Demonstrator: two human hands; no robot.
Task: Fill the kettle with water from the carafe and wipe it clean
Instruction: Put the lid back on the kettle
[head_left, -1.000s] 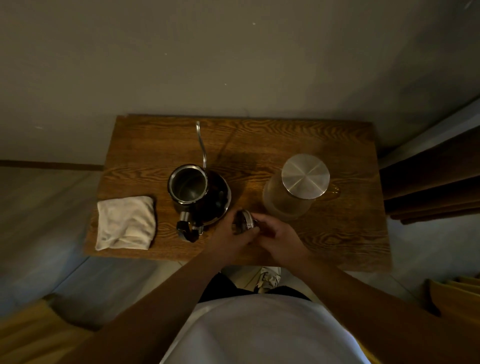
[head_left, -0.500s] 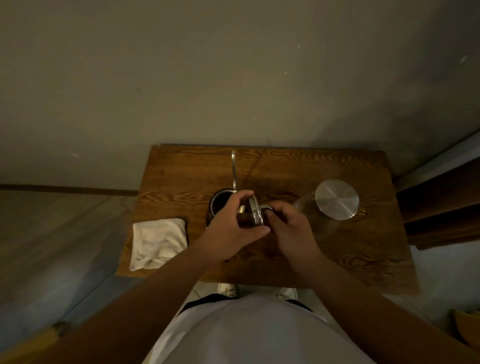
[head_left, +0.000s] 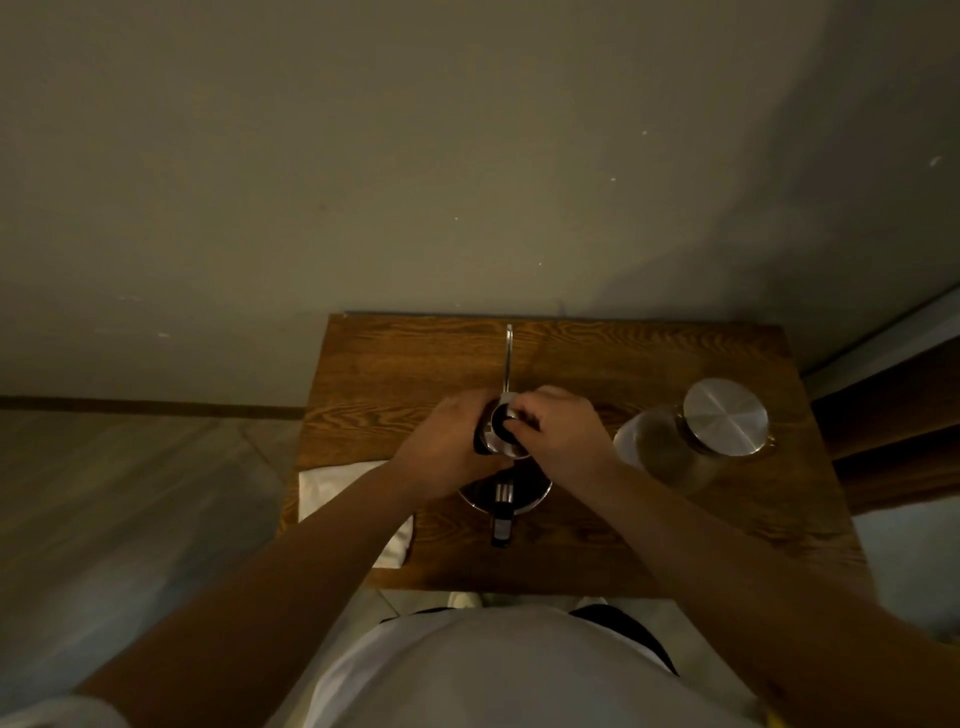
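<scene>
A dark gooseneck kettle (head_left: 524, 491) stands mid-table, its thin spout (head_left: 507, 358) pointing at the wall and its handle (head_left: 502, 517) toward me. Over its mouth sits the round metal kettle lid (head_left: 501, 434) with a black knob. My left hand (head_left: 441, 447) cups the lid's left edge. My right hand (head_left: 563, 434) pinches the knob from the right. The glass carafe (head_left: 670, 457) with a steel cap (head_left: 724, 415) stands apart to the right. A folded white cloth (head_left: 332, 488) lies left of the kettle, partly under my left forearm.
The small wooden table (head_left: 649, 364) stands against a plain wall. Dark wooden furniture (head_left: 893, 415) sits close to its right side. Floor shows to the left and below the table's near edge.
Both hands carried the lid from the table's front, up over the kettle, and now hold it flat on the kettle's mouth. The camera view shifted as well.
</scene>
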